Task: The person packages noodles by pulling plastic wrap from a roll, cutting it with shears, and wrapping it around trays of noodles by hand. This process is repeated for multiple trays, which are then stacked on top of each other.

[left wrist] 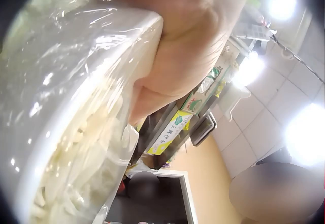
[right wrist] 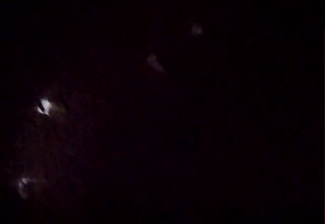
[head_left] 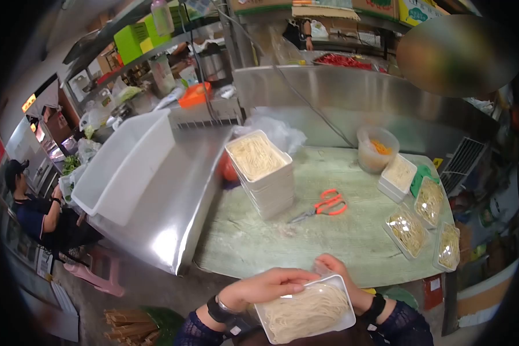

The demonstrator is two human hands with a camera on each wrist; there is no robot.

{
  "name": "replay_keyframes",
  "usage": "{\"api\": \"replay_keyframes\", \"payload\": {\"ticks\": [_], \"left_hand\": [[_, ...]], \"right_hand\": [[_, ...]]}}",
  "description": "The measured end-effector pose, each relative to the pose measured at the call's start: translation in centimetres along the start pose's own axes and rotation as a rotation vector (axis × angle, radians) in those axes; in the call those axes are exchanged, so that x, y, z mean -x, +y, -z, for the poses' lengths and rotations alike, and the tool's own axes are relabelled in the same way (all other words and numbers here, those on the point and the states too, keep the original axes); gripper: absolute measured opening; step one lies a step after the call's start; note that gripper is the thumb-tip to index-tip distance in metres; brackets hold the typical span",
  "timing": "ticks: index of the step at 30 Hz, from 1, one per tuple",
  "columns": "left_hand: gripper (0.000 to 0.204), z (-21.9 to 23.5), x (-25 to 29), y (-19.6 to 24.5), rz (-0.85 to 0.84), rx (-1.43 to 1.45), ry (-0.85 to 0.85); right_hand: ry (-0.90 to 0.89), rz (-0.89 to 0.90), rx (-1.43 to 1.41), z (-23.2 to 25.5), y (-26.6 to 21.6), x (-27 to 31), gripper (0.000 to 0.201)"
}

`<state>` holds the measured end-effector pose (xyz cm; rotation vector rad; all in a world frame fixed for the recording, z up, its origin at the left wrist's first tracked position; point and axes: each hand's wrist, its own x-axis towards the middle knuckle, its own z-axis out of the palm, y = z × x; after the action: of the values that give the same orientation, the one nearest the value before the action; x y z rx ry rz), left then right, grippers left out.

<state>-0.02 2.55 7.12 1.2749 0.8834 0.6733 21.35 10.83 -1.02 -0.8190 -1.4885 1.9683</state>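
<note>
A white tray of pale noodles (head_left: 307,311) is held tilted over the lap, below the table's near edge. My left hand (head_left: 265,286) grips its far left side, with fingers laid across the rim. At the far right corner my right hand (head_left: 343,281) holds the tray, partly hidden behind it, with clear plastic by the fingertips. In the left wrist view, shiny clear film (left wrist: 106,41) stretches over the tray's side and the noodles, and my palm lies against the corner. The right wrist view is almost black.
On the green table (head_left: 230,248) stand a tall stack of white trays (head_left: 268,193) topped with noodles, orange-handled scissors (head_left: 328,203) and a clear tub (head_left: 378,151). Several wrapped noodle trays (head_left: 408,232) lie at right. Left is a steel counter (head_left: 173,196); a seated person (head_left: 34,213) is beyond.
</note>
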Motion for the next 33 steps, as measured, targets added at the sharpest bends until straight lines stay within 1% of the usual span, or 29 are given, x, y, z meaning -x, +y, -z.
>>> {"api": "replay_keyframes", "payload": {"ticks": [1, 3, 5, 7, 8, 9, 11, 13, 16, 19, 20, 22, 24, 25, 27, 29, 30, 33], "left_hand": [[0.039, -0.2, -0.3, -0.1, 0.011, -0.001, -0.018], [0.04, -0.1, -0.2, -0.1, 0.057, 0.036, -0.007], [0.046, -0.3, 0.4, -0.3, 0.091, 0.196, 0.046], [0.055, -1.4, 0.5, 1.2, 0.112, 0.067, 0.178], [0.056, -1.5, 0.2, 0.4, 0.056, 0.034, 0.19], [0.058, -1.4, -0.2, -0.1, -0.014, -0.01, 0.214], [0.058, -1.2, -0.7, -0.2, -0.039, 0.009, 0.123], [0.056, -0.9, -1.7, 1.0, 0.043, 0.141, -0.1], [0.054, -0.6, -2.9, 1.4, 0.177, 0.156, -0.2], [0.054, -0.3, -3.7, 0.7, 0.17, 0.048, -0.202], [0.054, -0.2, -3.6, 0.3, 0.148, 0.028, -0.155], [0.056, 0.3, -3.4, -0.1, 0.133, 0.0, -0.126], [0.057, 0.7, -3.4, -0.8, 0.129, -0.019, -0.094], [0.056, 0.6, -3.7, -1.3, 0.136, -0.024, -0.082], [0.055, 0.4, -4.2, -0.9, 0.15, -0.047, -0.075], [0.055, 0.0, -4.9, 0.4, 0.165, -0.091, -0.095], [0.054, -0.4, -5.1, 0.2, 0.067, -0.123, -0.043], [0.051, -0.1, -6.8, -3.0, -0.156, -0.278, -0.096]], "right_hand": [[-0.07, -0.033, -0.044, -0.8, 0.1, 0.6, 0.011], [-0.167, -0.132, -0.412, -2.7, -0.3, 1.6, 0.012], [-0.286, 0.062, -0.3, -2.5, 2.2, 1.6, 0.013], [-0.314, -0.149, -0.6, -2.7, 0.2, 2.3, 0.017], [-0.352, -0.23, -0.748, -2.8, -0.7, 2.7, 0.019], [-0.314, -0.316, -0.802, -2.8, -1.0, 3.1, 0.021], [-0.298, -0.404, -0.862, -2.7, -1.2, 3.5, 0.022], [-0.318, -0.428, -0.865, -2.7, -1.2, 3.7, 0.023], [-0.342, -0.448, -0.821, -2.6, -1.3, 3.8, 0.024], [-0.379, -0.461, -0.681, -2.4, -1.9, 3.9, 0.026], [-0.377, -0.458, -0.587, -2.0, -2.3, 3.8, 0.027], [-0.297, -0.415, -0.279, 0.3, -2.7, 3.4, 0.028], [-0.149, -0.286, 0.119, 4.5, -2.6, 1.8, 0.028], [-0.093, -0.325, -0.019, 5.0, -4.6, 2.1, 0.03], [-0.161, -0.043, 0.522, 3.4, -9.0, 2.3, 0.031], [-0.339, -0.104, 0.758, 2.0, -11.4, 2.0, 0.03], [-0.42, -0.136, 0.876, 1.5, -12.0, 1.8, 0.03], [-0.538, -0.077, 0.895, 0.5, -11.1, 0.5, 0.026]]}}
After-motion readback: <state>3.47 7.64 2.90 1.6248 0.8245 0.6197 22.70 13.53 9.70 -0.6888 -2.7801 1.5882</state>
